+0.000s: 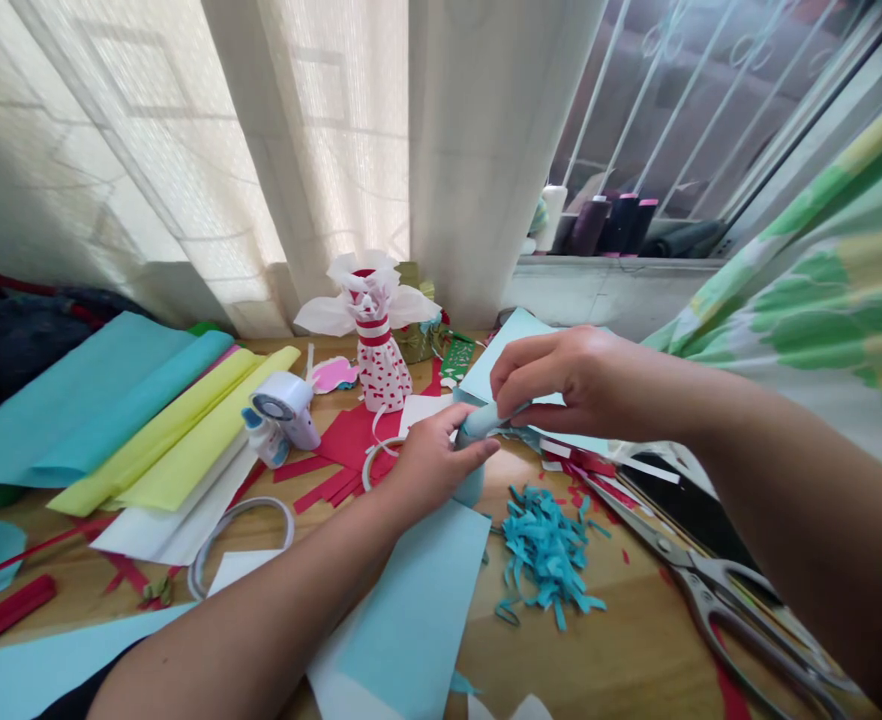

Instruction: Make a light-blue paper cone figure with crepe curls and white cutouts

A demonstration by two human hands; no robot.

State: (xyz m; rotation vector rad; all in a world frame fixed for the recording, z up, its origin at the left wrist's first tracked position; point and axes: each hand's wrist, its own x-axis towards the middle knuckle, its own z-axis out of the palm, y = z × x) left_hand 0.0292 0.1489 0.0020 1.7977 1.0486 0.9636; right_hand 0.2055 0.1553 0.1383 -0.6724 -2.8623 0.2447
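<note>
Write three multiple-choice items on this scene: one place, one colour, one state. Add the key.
1. Where are the shredded paper strips?
A. On the window sill
B. On the wooden table
C. Taped to the curtain

2. What colour is the paper roll between the left hand and right hand?
A. Light blue
B. Red
C. Yellow

3. What state are the long scissors in?
A. Held in the right hand
B. Standing in a cup
C. Lying on the table

1: B, the strips lie in a heap on the bare wood.
2: A, pale blue shows between the fingers.
3: C, they lie flat, with neither hand on them.
</note>
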